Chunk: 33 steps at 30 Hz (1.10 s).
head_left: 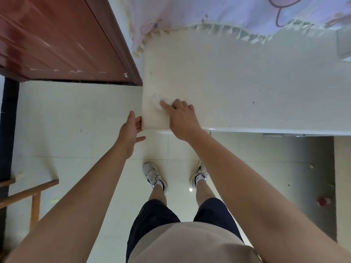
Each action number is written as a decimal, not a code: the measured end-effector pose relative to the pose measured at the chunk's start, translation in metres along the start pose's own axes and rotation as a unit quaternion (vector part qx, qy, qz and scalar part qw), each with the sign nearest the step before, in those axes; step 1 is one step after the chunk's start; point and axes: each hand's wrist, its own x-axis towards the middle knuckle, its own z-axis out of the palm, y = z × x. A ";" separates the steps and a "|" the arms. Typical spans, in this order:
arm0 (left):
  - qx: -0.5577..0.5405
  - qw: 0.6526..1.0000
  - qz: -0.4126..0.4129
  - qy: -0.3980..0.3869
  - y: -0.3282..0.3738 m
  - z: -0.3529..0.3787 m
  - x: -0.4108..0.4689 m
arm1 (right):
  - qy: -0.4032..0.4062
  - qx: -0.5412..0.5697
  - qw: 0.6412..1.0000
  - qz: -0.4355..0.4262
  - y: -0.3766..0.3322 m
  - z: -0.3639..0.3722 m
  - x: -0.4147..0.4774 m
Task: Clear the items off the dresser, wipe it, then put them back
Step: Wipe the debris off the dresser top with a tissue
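The white dresser top point(237, 82) fills the middle and right of the view, bare except for a few dark specks. My right hand point(182, 118) lies on its front left corner and presses a crumpled white tissue point(158, 102) against the surface, with the fingers bent over it. My left hand point(131, 131) hovers just off the dresser's left edge by the same corner, fingers straight and relaxed, holding nothing.
A red-brown wooden door point(62, 38) stands to the left. A pale purple curtain with a fringe point(218, 14) hangs behind the dresser. A grey box corner point(343, 44) shows at the far right. A wooden chair point(28, 194) sits at lower left on the tiled floor, and a small red object point(322, 201) lies under the dresser.
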 end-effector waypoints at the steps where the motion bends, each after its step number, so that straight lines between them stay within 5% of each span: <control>1: 0.003 1.000 0.000 0.000 -0.001 -0.002 0.000 | 0.010 -0.003 0.999 0.030 0.014 -0.002 -0.004; 5: 0.026 0.999 0.011 -0.016 -0.003 -0.008 0.001 | 0.076 -0.008 0.967 0.242 0.089 -0.016 -0.024; 9: 0.034 0.999 0.011 -0.031 0.003 -0.014 0.006 | 0.092 0.002 0.958 0.271 0.097 -0.024 0.011; 15: -0.021 0.999 -0.002 -0.046 0.008 -0.017 0.021 | 0.090 -0.014 0.993 0.081 0.030 -0.012 0.081; 20: -0.084 0.995 -0.034 -0.044 0.007 -0.018 0.024 | -0.014 -0.017 0.986 -0.164 -0.020 0.025 -0.011; 23: -0.056 0.997 -0.028 -0.038 0.009 -0.017 0.025 | -0.083 -0.002 0.973 -0.213 -0.014 0.025 -0.059; 29: -0.023 0.999 -0.007 -0.045 0.004 -0.014 0.021 | 0.151 0.125 0.977 0.083 0.065 -0.023 -0.051; 33: -0.040 0.997 -0.005 -0.060 -0.008 -0.015 0.021 | 0.146 0.050 0.917 0.367 0.108 -0.021 -0.044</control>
